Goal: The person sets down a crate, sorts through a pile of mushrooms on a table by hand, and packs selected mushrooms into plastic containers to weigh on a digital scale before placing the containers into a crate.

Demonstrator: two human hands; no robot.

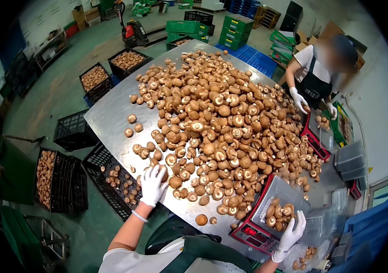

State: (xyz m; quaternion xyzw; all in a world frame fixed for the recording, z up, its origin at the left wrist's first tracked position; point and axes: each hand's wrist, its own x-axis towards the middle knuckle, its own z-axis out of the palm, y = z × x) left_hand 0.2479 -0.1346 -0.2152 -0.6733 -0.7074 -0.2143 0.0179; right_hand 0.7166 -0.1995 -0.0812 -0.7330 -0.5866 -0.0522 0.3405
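A large heap of brown mushrooms (221, 118) covers much of the metal table (112, 109). At the table's left edge, my left hand (153, 184), in a white glove, has its fingers curled by a few mushrooms; whether it holds one is hidden. My right hand (292, 232), also gloved, is at the right side of a clear plastic tray (267, 223) with its fingers apart. Several mushrooms (279, 214) lie in that tray, which sits on a red scale (253, 233) with a lit display.
A co-worker (314, 77) in white gloves stands across the table by a second red scale (314, 141). Black crates (105, 182) with mushrooms stand on the floor at left. Stacked clear trays (351, 159) are at right. Green crates (237, 29) and a pallet jack (133, 32) are behind.
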